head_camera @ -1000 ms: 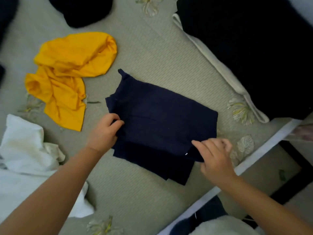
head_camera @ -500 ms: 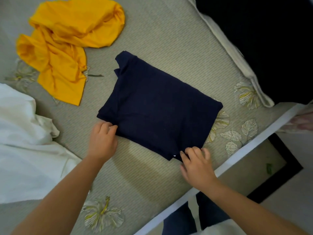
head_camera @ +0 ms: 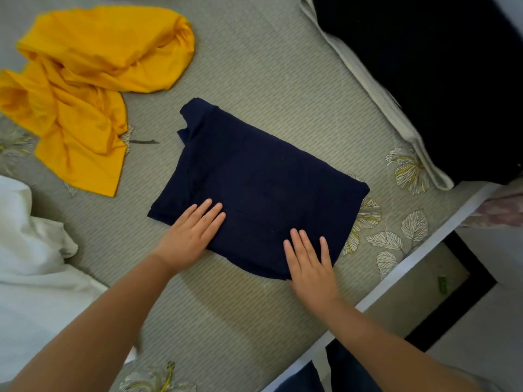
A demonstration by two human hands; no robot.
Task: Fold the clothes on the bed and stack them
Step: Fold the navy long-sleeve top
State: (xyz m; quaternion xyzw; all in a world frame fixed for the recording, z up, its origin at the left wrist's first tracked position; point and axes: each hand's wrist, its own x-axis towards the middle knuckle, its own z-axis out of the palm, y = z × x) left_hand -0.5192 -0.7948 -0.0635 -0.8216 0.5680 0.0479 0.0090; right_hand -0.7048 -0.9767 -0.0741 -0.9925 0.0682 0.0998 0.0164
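Both hands are down flat on the navy garment [head_camera: 254, 188], which lies folded into a compact block in the middle of the bed [head_camera: 254, 66], its far left corner showing a small flap of layered cloth. The left hand [head_camera: 191, 236] presses the near-left part of the fold, fingers straight and close together, palm half on the fabric and half on the bedsheet. The right hand [head_camera: 310, 261] presses the near-right corner, fingers straight and slightly fanned (nothing pinched or gripped on either side). Up at the far left, the yellow garment [head_camera: 93, 86] sprawls crumpled and unfolded, well apart from the navy one. At the left edge a white garment [head_camera: 31, 267] lies bunched, also unfolded, near the left forearm. Along the far right, a dark blanket [head_camera: 438, 75] with a pale border runs diagonally across the bed, apart from the navy fold. The sheet is grey-green with a fine stripe and printed leaves, several of them just beside the fold's right edge. The white bed edge [head_camera: 424, 250] cuts across at lower right, the floor beyond it.
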